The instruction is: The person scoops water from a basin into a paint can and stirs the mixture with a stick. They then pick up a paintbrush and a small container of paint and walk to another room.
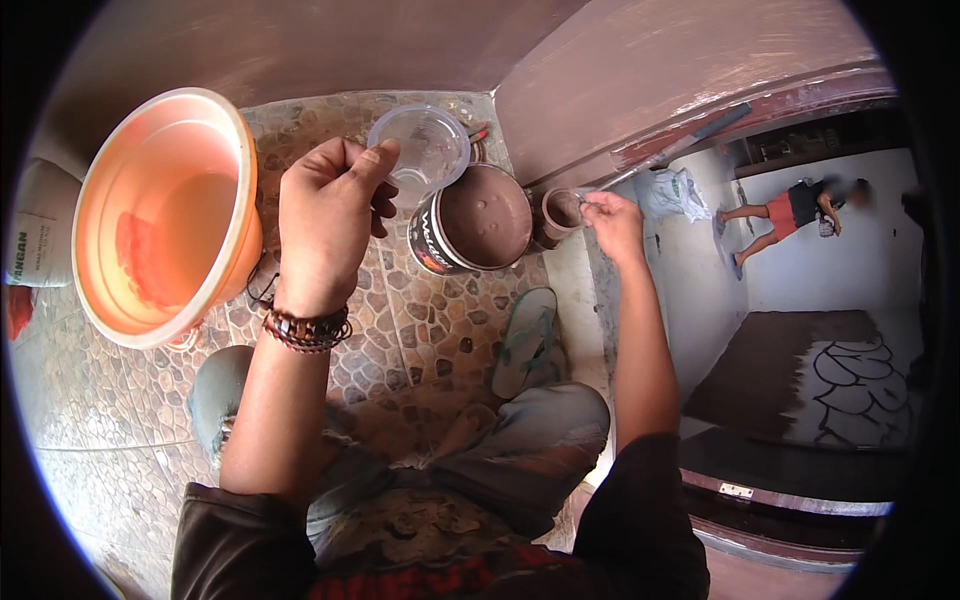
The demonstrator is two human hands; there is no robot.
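Thumb and fingers of my left hand (pixel 328 205) pinch the rim of a clear, round plastic cup (pixel 428 150), which is tilted so that its round opening shows. Just beyond and below it stands a dark paint can (pixel 428 245) nearly full of brown paint (pixel 485 215). To the can's right, my right hand (pixel 614 226) is closed at the edge of a small brown-smeared cup (pixel 553 222). Whether it grips the rim or a handle of that cup is hard to make out. Some brown shows inside the small cup.
A large orange basin (pixel 245 215) stands at the left beside a pale sack (pixel 40 225). Pale flip-flops (pixel 525 330) lie on the pebble-patterned tile floor (pixel 375 330) near my knees. Brown walls (pixel 300 50) rise behind. Another person (pixel 795 215) stands in the room at right.
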